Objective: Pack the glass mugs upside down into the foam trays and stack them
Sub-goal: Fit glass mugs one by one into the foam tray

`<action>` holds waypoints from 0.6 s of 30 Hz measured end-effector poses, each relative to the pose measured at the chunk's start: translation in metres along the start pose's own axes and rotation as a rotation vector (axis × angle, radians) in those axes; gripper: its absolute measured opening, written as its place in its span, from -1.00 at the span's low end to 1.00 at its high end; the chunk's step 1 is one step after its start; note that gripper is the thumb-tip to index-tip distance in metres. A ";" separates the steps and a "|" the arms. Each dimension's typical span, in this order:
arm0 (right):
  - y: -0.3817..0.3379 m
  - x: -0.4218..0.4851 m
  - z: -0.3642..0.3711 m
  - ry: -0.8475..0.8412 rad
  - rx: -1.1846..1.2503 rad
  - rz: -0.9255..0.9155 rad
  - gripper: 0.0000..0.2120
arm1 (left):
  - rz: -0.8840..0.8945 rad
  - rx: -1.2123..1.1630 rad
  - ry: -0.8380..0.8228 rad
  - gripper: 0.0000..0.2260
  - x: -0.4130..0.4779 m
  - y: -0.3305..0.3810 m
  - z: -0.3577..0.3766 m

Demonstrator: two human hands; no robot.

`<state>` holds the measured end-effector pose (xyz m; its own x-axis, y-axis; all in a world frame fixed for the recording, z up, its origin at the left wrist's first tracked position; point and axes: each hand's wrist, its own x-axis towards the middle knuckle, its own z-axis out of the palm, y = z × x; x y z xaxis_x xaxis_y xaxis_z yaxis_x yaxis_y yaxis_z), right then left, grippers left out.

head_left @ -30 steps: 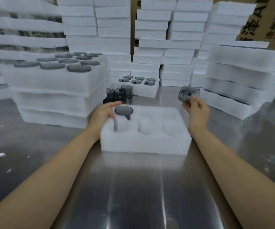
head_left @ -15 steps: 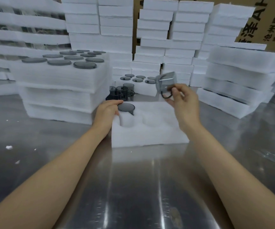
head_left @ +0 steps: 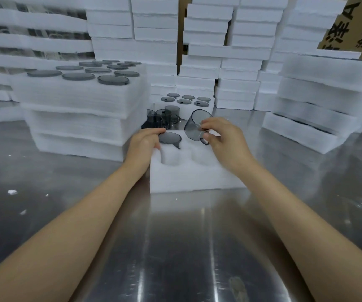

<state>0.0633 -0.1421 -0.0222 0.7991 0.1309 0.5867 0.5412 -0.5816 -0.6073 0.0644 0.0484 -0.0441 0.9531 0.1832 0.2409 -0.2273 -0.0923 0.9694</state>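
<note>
Head | 1 seated mug (head_left: 169, 137) | right grip (head_left: 221, 140) grasping 1 tilted mug (head_left: 194, 127) | left grip (head_left: 144, 146) released

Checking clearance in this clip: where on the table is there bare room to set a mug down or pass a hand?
Bare steel table lies on the near side of the foam tray, and right of the tray up to the right-hand stack. Left of the left hand, only foam crumbs. Crowded: loose mugs fill the gap behind the tray.
</note>
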 end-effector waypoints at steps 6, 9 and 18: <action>0.000 -0.002 0.002 -0.086 -0.197 -0.083 -0.69 | 0.001 0.001 -0.013 -0.54 0.003 -0.003 -0.001; -0.003 -0.004 0.001 -0.118 -0.258 -0.128 -0.52 | -0.003 -0.002 -0.012 -0.51 0.003 -0.002 -0.001; -0.007 -0.004 -0.003 -0.226 -0.336 -0.042 -0.46 | -0.014 0.015 0.002 -0.62 0.004 -0.003 -0.001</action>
<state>0.0555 -0.1407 -0.0187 0.8358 0.3112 0.4524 0.4888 -0.7970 -0.3548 0.0685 0.0501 -0.0459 0.9558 0.1868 0.2269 -0.2103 -0.1047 0.9720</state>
